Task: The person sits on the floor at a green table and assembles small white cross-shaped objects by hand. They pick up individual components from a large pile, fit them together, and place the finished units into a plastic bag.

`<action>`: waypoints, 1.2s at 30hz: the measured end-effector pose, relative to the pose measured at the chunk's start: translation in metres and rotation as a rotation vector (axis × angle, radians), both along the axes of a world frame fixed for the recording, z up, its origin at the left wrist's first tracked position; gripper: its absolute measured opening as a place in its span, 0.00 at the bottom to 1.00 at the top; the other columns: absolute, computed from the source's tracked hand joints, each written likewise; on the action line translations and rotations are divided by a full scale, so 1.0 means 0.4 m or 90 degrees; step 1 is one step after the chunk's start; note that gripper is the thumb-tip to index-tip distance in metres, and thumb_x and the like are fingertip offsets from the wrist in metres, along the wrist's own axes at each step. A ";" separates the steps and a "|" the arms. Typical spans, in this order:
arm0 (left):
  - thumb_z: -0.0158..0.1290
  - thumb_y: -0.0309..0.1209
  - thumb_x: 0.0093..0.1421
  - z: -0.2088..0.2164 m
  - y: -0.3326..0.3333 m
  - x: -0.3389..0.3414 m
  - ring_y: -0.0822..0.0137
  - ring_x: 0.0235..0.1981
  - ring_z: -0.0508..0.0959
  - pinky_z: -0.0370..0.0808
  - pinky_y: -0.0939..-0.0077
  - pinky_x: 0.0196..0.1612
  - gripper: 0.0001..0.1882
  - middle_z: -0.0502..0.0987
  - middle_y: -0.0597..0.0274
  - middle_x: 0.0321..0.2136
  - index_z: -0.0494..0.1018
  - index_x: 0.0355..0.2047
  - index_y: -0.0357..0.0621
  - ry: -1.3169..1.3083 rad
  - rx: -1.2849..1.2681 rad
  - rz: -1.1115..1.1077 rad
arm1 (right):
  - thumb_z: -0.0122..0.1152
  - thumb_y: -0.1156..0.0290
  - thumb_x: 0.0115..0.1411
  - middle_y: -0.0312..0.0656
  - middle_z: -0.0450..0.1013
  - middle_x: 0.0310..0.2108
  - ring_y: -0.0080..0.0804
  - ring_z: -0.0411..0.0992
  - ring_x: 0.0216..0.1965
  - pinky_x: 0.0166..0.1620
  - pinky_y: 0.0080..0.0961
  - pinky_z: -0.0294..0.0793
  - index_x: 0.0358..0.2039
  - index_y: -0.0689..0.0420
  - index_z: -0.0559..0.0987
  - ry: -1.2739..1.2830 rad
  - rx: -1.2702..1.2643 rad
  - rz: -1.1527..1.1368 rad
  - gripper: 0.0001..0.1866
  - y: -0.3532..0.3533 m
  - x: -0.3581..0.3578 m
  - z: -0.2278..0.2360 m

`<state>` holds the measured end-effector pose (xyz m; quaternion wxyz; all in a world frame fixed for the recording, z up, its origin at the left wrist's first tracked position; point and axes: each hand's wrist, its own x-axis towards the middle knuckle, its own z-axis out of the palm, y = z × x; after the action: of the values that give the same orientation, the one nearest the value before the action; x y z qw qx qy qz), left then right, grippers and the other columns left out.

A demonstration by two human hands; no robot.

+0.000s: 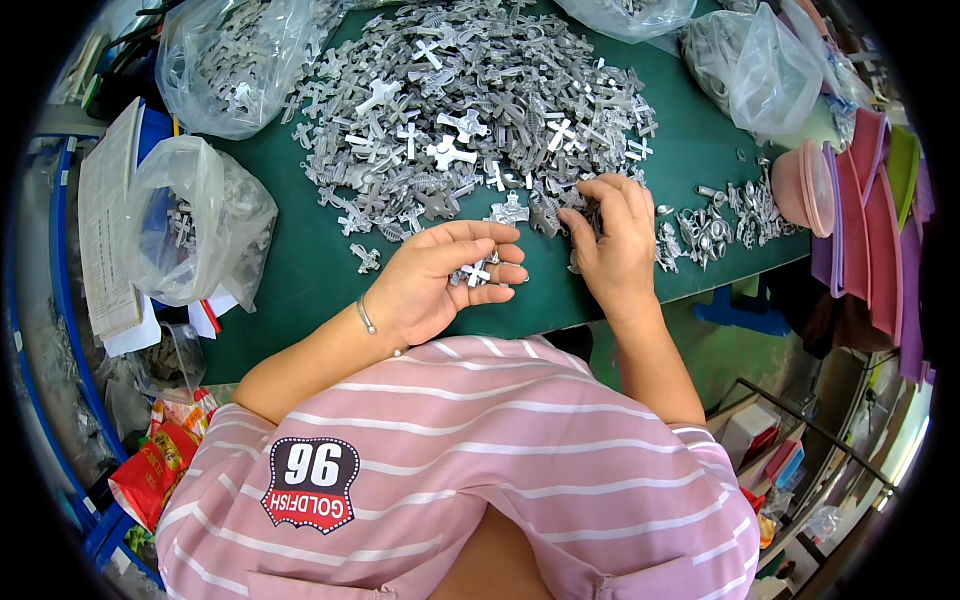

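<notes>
My left hand point(432, 272) is palm up with its fingers curled around several small silver cross pendants point(474, 272). My right hand point(618, 238) rests at the near edge of a large heap of grey metal pendants point(440, 120). Its fingers are bent, with a gap between thumb and forefinger, and grey pieces show beneath and beside them. Whether any piece is gripped there is hard to see. Between the hands lies an ornate cross pendant point(509, 209), just beyond my left fingertips. Another small cross point(365, 258) lies apart, left of my left hand.
The heap lies on a green tabletop point(255, 320). Smaller metal pieces point(706, 232) lie to the right, near a pink cup point(802, 188) and stacked coloured bins point(872, 220). Clear plastic bags stand at left point(180, 220), far left point(235, 65) and far right point(765, 75).
</notes>
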<state>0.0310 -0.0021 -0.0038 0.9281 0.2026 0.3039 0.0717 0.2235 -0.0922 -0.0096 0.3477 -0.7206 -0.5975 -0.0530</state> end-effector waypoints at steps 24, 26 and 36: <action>0.44 0.32 0.62 -0.002 -0.003 -0.007 0.69 0.30 0.76 0.76 0.77 0.27 0.13 0.74 0.56 0.33 0.70 0.41 0.36 0.028 -0.004 0.004 | 0.63 0.80 0.43 0.42 0.69 0.26 0.41 0.68 0.30 0.37 0.32 0.67 0.34 0.61 0.74 -0.032 0.087 -0.012 0.14 0.068 -0.004 -0.021; 0.44 0.32 0.61 0.001 -0.003 -0.006 0.69 0.31 0.75 0.75 0.78 0.27 0.13 0.73 0.57 0.33 0.70 0.41 0.36 0.023 0.005 0.007 | 0.62 0.81 0.43 0.42 0.69 0.25 0.40 0.68 0.28 0.34 0.29 0.68 0.33 0.61 0.74 -0.038 0.093 0.029 0.14 0.064 0.006 -0.024; 0.51 0.30 0.58 0.010 -0.013 0.004 0.72 0.31 0.73 0.73 0.81 0.28 0.11 0.73 0.60 0.33 0.69 0.39 0.38 0.050 0.081 0.039 | 0.57 0.81 0.53 0.40 0.74 0.25 0.22 0.72 0.24 0.26 0.17 0.73 0.34 0.66 0.76 0.897 -0.065 0.056 0.07 0.017 -0.055 0.019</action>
<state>0.0327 -0.0072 0.0001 0.8982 0.2544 0.3410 0.1110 0.2016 -0.0854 -0.0020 0.6191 -0.5740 -0.2605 0.4684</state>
